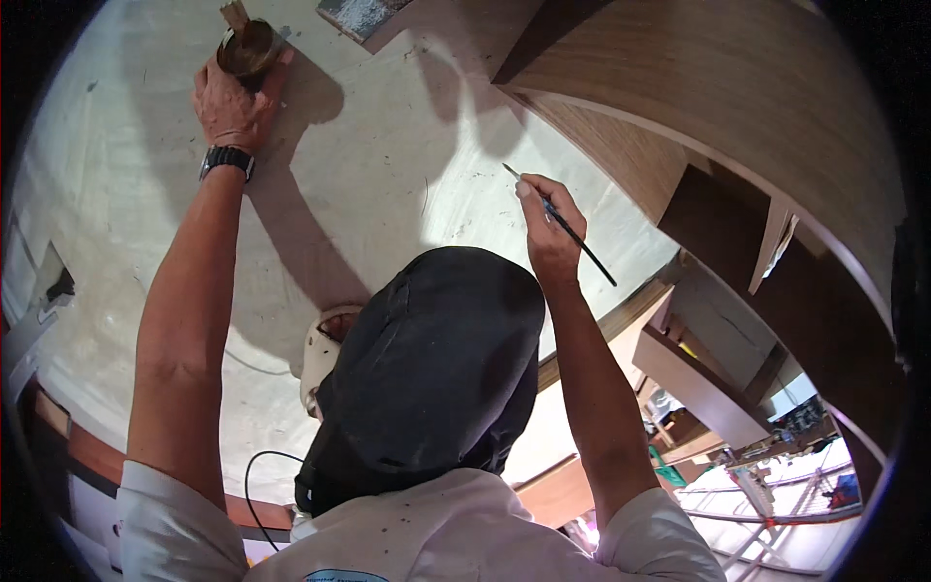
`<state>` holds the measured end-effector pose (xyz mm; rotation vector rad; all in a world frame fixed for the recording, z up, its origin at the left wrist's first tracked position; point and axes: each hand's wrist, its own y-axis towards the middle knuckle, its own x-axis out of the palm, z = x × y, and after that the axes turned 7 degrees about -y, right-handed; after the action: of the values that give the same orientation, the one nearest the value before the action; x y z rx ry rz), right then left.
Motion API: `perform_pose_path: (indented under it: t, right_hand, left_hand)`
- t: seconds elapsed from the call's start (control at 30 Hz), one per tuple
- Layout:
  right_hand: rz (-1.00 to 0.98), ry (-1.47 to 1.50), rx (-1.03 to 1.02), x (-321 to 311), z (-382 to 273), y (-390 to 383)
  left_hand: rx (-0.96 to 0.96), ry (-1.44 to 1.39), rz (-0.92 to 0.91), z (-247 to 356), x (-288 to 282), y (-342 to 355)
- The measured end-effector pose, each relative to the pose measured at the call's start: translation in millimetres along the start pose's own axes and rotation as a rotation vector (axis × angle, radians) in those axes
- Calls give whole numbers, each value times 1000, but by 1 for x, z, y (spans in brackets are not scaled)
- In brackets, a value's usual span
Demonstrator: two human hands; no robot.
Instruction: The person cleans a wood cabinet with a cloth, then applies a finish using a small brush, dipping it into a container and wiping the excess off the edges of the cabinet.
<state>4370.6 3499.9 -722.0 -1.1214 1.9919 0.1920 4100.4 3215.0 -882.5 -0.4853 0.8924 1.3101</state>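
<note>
At the upper left, my left hand wraps around a small round tin with brown contents. A wooden stick stands up out of the tin. My left arm is stretched far forward, with a dark watch at the wrist. Right of the middle, my right hand pinches a thin, dark-handled paintbrush. Its narrow tip points up and to the left, apart from the wood-grain panel nearby. Some of the right fingers are hidden behind the hand.
A large wood-grain cabinet fills the upper right. Pale, scuffed floor lies ahead. My bent leg in black and a light clog are in the middle. Wooden boards and assorted clutter lie at the lower right; a dark cable curves at the lower left.
</note>
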Motion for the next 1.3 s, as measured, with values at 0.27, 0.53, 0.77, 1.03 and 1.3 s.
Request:
perform_pose_path:
  t: [0.27,0.53,0.77,1.03,1.3]
  right_hand:
    - [140,247,109,18,27,-48]
    - [283,229,218,-2,40,-103]
    - [314,169,334,-33,-2,-166]
    - [325,-77,309,-37,-47,-142]
    - [416,155,99,39,-34,-84]
  left_hand:
    - [85,4,35,-8,1,8]
    - [10,-55,58,-1,3,1]
    - [-87,-79,32,-10,10,6]
    - [-122,-62,-31,-18,12,4]
    - [-6,31,-20,18,-6,-5]
